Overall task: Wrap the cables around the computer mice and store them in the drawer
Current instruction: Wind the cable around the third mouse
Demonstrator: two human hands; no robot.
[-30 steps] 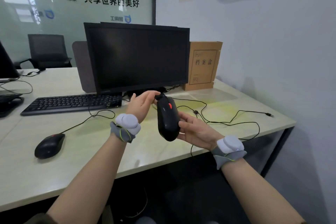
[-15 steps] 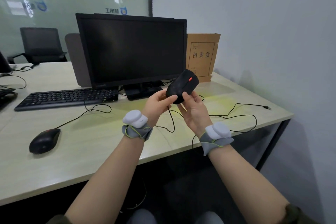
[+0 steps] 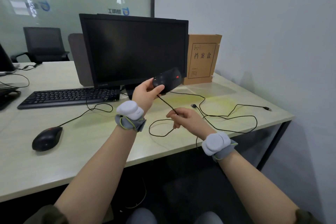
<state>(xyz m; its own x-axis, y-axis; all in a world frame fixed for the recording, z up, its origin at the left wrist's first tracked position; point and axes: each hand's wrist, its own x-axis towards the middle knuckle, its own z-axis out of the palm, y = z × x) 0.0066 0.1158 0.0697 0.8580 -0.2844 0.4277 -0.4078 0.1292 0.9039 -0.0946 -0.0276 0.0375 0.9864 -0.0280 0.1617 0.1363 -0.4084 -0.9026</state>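
Left hand (image 3: 145, 92) grips one mouse (image 3: 167, 81), right hand (image 3: 183, 118) pinches its unwound cable (image 3: 167, 104) (second mouse (image 3: 47, 138) untouched on worktop (image 3: 91, 151)); wrapping barely begun.

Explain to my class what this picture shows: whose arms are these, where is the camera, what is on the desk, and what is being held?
The camera sits on a person's head, looking forward and down, so the two arms are the wearer's own, each with a grey wrist band. The left hand grips a black mouse lifted above the desk. The right hand pinches that mouse's cable, pulled fairly straight between the hands; the rest trails in loops over the desk. On the desk also stand a dark monitor, a keyboard, a second mouse and a brown file box. No drawer is visible.
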